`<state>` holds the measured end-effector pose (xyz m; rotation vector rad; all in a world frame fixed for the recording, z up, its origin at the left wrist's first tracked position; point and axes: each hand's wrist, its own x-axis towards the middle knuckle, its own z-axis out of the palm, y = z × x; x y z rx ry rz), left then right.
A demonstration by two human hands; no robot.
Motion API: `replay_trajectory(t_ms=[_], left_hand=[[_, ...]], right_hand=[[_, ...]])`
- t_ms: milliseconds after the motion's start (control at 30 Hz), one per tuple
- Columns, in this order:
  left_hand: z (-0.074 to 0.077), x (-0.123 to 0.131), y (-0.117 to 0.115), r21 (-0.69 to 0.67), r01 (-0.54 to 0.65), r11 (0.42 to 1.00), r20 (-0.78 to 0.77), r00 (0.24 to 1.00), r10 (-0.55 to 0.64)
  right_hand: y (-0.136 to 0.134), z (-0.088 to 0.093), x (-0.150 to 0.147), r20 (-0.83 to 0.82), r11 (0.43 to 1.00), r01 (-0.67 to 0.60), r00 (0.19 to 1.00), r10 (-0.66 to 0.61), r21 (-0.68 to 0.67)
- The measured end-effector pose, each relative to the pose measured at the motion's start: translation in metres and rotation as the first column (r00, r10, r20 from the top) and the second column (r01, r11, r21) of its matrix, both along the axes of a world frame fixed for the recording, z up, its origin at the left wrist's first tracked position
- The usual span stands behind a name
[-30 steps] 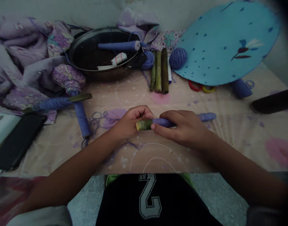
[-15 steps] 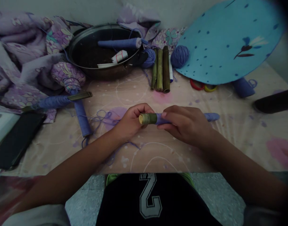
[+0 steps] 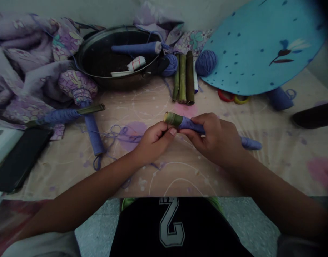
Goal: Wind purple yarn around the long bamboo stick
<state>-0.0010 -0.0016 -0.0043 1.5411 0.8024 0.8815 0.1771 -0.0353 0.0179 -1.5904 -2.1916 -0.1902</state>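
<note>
My right hand (image 3: 217, 137) is wrapped round a bamboo stick (image 3: 173, 119) whose middle and far end are covered in blue-purple yarn. The bare green end points left and slightly up, showing its pale cut face. Just below that end, my left hand (image 3: 155, 141) is closed, thumb and fingertips pinched together. Loose yarn (image 3: 123, 134) lies on the table to the left and runs up to this hand; the strand between the fingers is barely visible.
Behind stand a dark pan (image 3: 99, 76) with a yarn-wrapped stick inside, bare bamboo pieces (image 3: 182, 78), a yarn ball (image 3: 206, 63) and a blue fan-shaped board (image 3: 249, 53). Wrapped sticks (image 3: 94, 134), a phone (image 3: 21, 157) and floral cloth (image 3: 46, 75) lie left. A dark cylinder (image 3: 314, 116) is at right.
The stick has tilted, its bare end rising and shifting right while its far end dropped. My left fingers moved from behind the bare end to below it.
</note>
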Motion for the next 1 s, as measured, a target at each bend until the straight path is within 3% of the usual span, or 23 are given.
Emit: replay_trajectory(t_ms=[167, 267, 433, 533, 600, 667, 733, 833, 900, 1000], left_hand=[[0.007, -0.003, 0.0, 0.327, -0.007, 0.945, -0.212, 0.974, 0.08], [0.007, -0.005, 0.002, 0.524, 0.067, 0.849, -0.319, 0.94, 0.122], [0.008, -0.01, 0.004, 0.749, 0.266, 0.607, -0.514, 0.812, 0.278], [0.011, -0.014, 0.006, 0.805, 0.451, 0.386, -0.585, 0.708, 0.395], [0.014, -0.016, 0.007, 0.824, 0.511, 0.246, -0.564, 0.691, 0.453], [0.016, -0.018, 0.008, 0.843, 0.509, 0.171, -0.524, 0.706, 0.477], [0.017, -0.019, 0.009, 0.858, 0.493, 0.142, -0.496, 0.724, 0.479], [0.019, -0.019, 0.01, 0.846, 0.511, 0.155, -0.523, 0.733, 0.435], [0.021, -0.02, 0.012, 0.823, 0.529, 0.206, -0.565, 0.727, 0.391], [0.025, -0.02, 0.013, 0.761, 0.547, 0.348, -0.644, 0.7, 0.308]], right_hand=[[-0.001, 0.0, 0.001, 0.025, 0.999, 0.023, 0.999, -0.022, -0.023], [-0.001, 0.001, 0.0, 0.064, 0.996, 0.036, 0.997, -0.031, -0.079], [-0.001, 0.005, -0.004, 0.141, 0.98, 0.032, 0.99, -0.004, -0.195], [-0.001, 0.009, -0.005, 0.182, 0.961, 0.015, 0.983, 0.037, -0.275], [0.0, 0.012, -0.004, 0.197, 0.952, -0.001, 0.978, 0.064, -0.305], [0.0, 0.014, -0.002, 0.197, 0.948, -0.018, 0.977, 0.084, -0.318], [0.0, 0.015, -0.001, 0.199, 0.942, -0.041, 0.973, 0.113, -0.333], [0.0, 0.015, 0.001, 0.209, 0.92, -0.11, 0.957, 0.2, -0.375], [0.001, 0.016, 0.003, 0.207, 0.905, -0.164, 0.943, 0.26, -0.392], [0.002, 0.017, 0.005, 0.206, 0.882, -0.218, 0.923, 0.326, -0.418]])
